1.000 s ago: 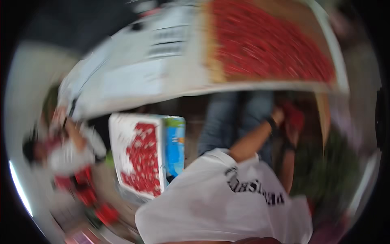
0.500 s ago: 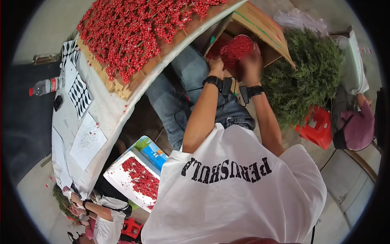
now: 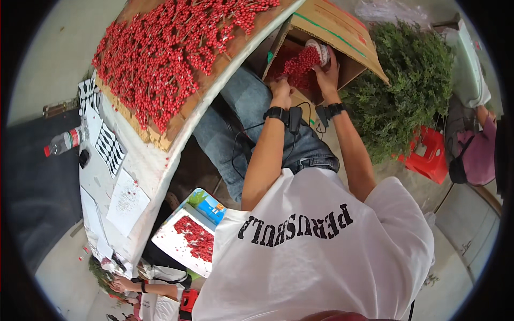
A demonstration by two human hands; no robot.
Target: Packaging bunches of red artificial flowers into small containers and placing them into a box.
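Note:
In front of my knees a cardboard box lies with its opening toward me. Inside that opening my right hand grips a round white container, tilted to the left. Red berries spread from its mouth toward the box's left side, and more berries lie deeper in the shade. My left hand is closed at the box's near left edge, just below the berries; its fingertips are partly hidden, so what it grips cannot be made out.
Left, a table holds a board with many red berry sprigs, papers and a bottle. A white tray of loose berries sits beside me. Right are a green bush and a red stool. Other people work nearby.
The container in my right hand has tipped to the left, so its white side now shows and berries extend out of its mouth. My left hand stays near the box edge.

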